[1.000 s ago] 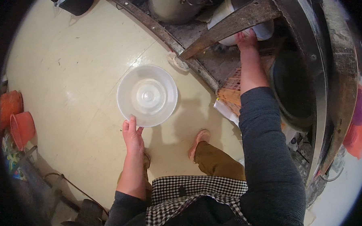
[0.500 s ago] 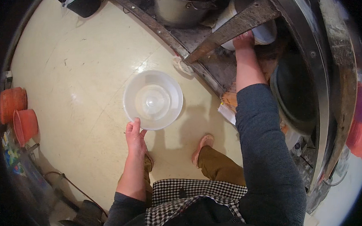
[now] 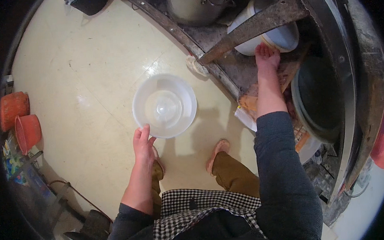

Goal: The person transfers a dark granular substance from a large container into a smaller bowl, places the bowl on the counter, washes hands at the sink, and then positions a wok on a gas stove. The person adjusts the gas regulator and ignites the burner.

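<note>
My left hand [image 3: 143, 144] grips the near rim of a round translucent plastic basin [image 3: 187, 106], thumb over the edge, fingers beneath. The basin is held above the floor with nothing visible in it. My right arm reaches under a steel-framed table to a lower shelf. There my right hand [image 3: 268, 58] has its fingers stretched out and slightly apart, their tips at the near edge of a white bucket [image 3: 245, 47]. The bucket lies tilted behind a diagonal brace [image 3: 250, 29], which covers part of it. Whether the fingertips press on the bucket is hard to tell.
A large metal pot [image 3: 193, 8] stands deeper on the shelf. Near my right forearm leans a big dark round basin [image 3: 317, 99]. Two orange-red tubs [image 3: 28, 132] sit at the far left, and a black bin [image 3: 88, 4] stands at the top left. The pale floor [image 3: 84, 99] looks shiny.
My right hand has drawn back a little toward me from the white bucket, and more of its fingers show. My left hand and the translucent basin have hardly moved.
</note>
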{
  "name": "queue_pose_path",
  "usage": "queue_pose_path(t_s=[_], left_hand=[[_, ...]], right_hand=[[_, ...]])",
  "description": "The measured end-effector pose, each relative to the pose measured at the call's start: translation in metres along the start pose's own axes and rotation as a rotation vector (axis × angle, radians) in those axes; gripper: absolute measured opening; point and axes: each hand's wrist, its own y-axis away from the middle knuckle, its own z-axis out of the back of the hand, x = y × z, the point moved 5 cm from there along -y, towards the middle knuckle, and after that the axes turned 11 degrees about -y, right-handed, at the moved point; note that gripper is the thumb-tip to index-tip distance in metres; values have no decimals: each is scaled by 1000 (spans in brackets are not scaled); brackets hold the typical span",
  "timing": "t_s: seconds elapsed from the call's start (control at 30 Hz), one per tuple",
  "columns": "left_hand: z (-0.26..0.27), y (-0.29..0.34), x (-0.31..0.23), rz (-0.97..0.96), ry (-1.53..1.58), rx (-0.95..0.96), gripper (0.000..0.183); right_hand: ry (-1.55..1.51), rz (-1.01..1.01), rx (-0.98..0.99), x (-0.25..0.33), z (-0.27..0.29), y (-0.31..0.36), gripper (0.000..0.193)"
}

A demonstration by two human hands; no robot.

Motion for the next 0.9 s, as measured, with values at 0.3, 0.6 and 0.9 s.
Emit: queue_pose_path(t_s=[0.3,0.6,0.9], left_hand=[[-9,-5,-1,-17,-32,28,19],[-4,1,-5,-22,-29,40,21],[0,-3,3,-2,-51,0,21]], right_hand=[[116,72,-222,-3,-17,-15,49],[79,96,-54,5,20,28,26],[116,28,-197,15,78,116,17]])
